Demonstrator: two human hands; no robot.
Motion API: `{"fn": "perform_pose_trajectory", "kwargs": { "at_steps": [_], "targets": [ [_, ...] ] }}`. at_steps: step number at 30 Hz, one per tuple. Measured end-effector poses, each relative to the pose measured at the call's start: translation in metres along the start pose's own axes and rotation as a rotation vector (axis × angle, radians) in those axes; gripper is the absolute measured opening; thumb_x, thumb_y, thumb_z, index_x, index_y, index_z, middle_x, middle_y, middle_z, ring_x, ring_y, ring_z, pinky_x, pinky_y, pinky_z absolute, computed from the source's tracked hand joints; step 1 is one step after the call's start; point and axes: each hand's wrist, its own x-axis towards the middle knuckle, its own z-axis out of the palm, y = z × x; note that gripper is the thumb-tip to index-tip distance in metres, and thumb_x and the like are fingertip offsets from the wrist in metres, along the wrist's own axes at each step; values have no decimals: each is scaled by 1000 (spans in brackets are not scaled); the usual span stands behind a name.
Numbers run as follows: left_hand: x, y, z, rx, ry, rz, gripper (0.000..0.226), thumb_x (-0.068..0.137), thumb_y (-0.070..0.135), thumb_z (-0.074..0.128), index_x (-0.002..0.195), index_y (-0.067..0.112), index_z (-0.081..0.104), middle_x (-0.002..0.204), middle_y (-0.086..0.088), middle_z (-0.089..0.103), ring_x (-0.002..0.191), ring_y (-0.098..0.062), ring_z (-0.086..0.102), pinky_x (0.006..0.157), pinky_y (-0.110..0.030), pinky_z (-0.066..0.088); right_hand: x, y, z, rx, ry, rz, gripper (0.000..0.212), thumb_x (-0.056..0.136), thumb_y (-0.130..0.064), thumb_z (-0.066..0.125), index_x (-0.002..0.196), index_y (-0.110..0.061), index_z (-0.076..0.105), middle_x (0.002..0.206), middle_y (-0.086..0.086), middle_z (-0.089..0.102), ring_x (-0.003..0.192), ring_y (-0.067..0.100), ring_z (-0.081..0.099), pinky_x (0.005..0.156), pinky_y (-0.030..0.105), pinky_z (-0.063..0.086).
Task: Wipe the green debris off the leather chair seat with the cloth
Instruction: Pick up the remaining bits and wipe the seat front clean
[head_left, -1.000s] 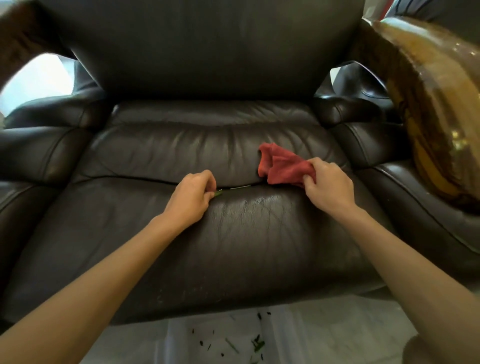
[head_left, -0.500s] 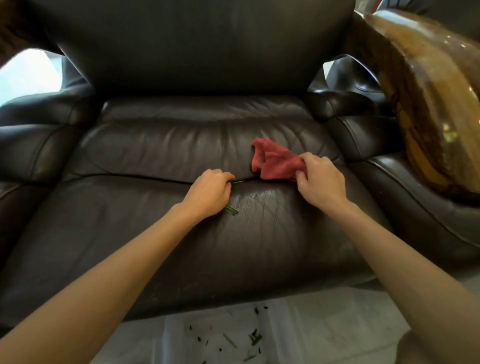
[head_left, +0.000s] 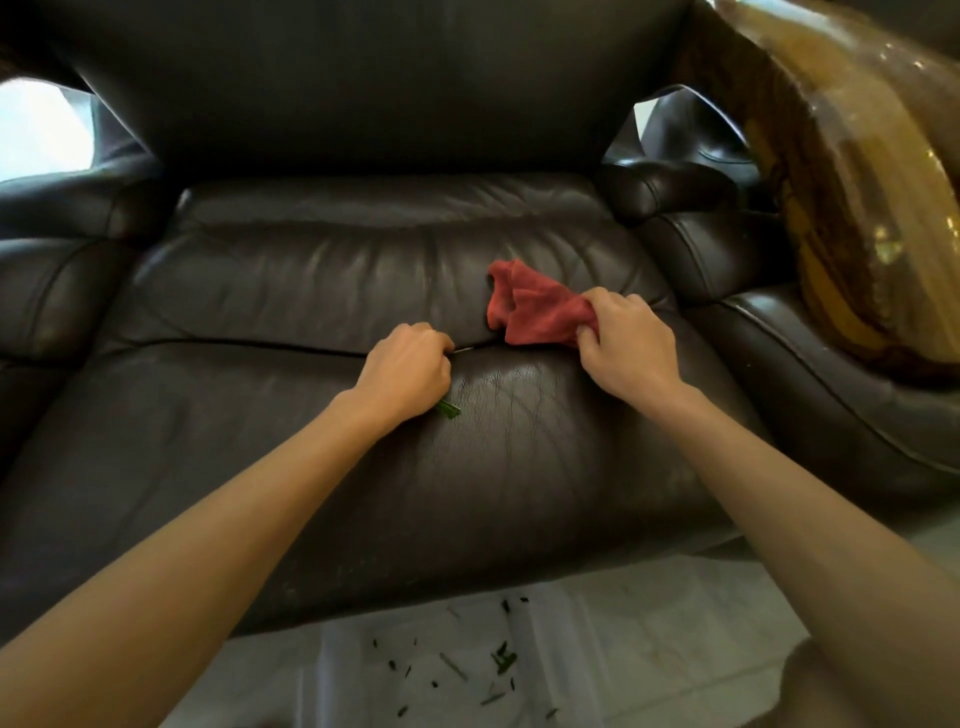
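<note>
The dark brown leather chair seat (head_left: 519, 441) fills the view. My left hand (head_left: 405, 369) rests on it at the seam across the seat, fingers curled, fingertips pinching the end of a thin green sliver (head_left: 466, 349) that lies in the crease. A short green piece (head_left: 448, 409) lies on the leather just under the heel of that hand. My right hand (head_left: 628, 348) grips a bunched red cloth (head_left: 535, 312), which lies on the seat just past the seam, to the right of my left hand.
Padded armrests stand on the left (head_left: 52, 291) and right (head_left: 727, 249). A glossy brown-gold cushion (head_left: 857, 208) leans at the right. On the floor in front of the seat lies a white sheet (head_left: 597, 649) strewn with several green bits (head_left: 503, 662).
My left hand slid right along the seam toward the cloth, and a short green piece now lies on the seat below it. My right hand and the cloth barely moved.
</note>
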Motion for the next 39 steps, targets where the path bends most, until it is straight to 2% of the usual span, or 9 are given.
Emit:
{"fn": "perform_pose_trajectory", "kwargs": {
  "at_steps": [11,16,20,23,27,30,32,35,39],
  "targets": [
    [19,-2,-6,-52,-152,-97,16,89,15,45,101,15,56,109,-14,62,102,-33,56,79,-37,43,1,1,1,-14,-6,-10,21,85,-20,48,103,-11,53,102,9,64,96,31,53,65,35,36],
    [13,-17,-12,-355,-145,-35,8,84,23,65,79,22,59,70,6,55,66,-9,51,61,-24,39,2,2,2,-17,-6,-9,22,85,-21,48,105,-12,53,103,9,63,97,31,52,67,38,41],
    [3,-24,-25,-516,-270,42,11,80,23,70,71,27,65,64,10,57,51,3,48,54,-10,38,4,3,5,-17,14,-21,22,85,-21,49,104,-11,53,102,9,64,96,31,53,65,35,36],
    [-1,-23,-29,-544,-233,46,9,80,23,71,72,25,67,65,9,58,51,6,49,51,-6,38,5,2,4,22,33,-3,21,83,-20,49,102,-12,55,99,7,65,93,30,54,63,32,33],
    [-3,-22,-35,-626,-170,22,12,78,11,72,74,17,62,70,3,58,63,-7,51,59,-12,41,8,-22,8,107,5,-34,28,82,-19,50,110,-14,54,106,9,65,97,33,54,70,38,43],
    [-7,-24,-36,-557,178,13,10,78,17,72,82,16,63,80,2,57,78,-14,52,71,-17,39,6,-57,24,165,-102,-199,38,83,-20,51,121,-18,52,118,6,63,103,31,52,82,37,44],
    [-12,-28,-36,-377,350,64,33,79,29,69,109,16,61,106,-2,56,104,-18,49,88,-18,33,3,-78,31,216,-188,-331,41,84,-20,51,125,-20,51,119,6,61,103,30,51,87,37,41],
    [-24,-35,-32,-161,76,150,63,81,43,59,136,18,43,143,-11,39,135,-27,30,108,-38,24,3,-91,32,285,-302,-426,42,85,-18,51,127,-22,51,113,9,60,98,30,50,87,40,40],
    [-52,-36,-18,23,50,100,50,86,34,61,128,10,48,132,-11,52,125,-30,44,103,-46,35,-3,-91,24,356,-380,-465,43,86,-18,53,127,-30,51,111,6,60,96,28,51,91,40,40]
  ]
}}
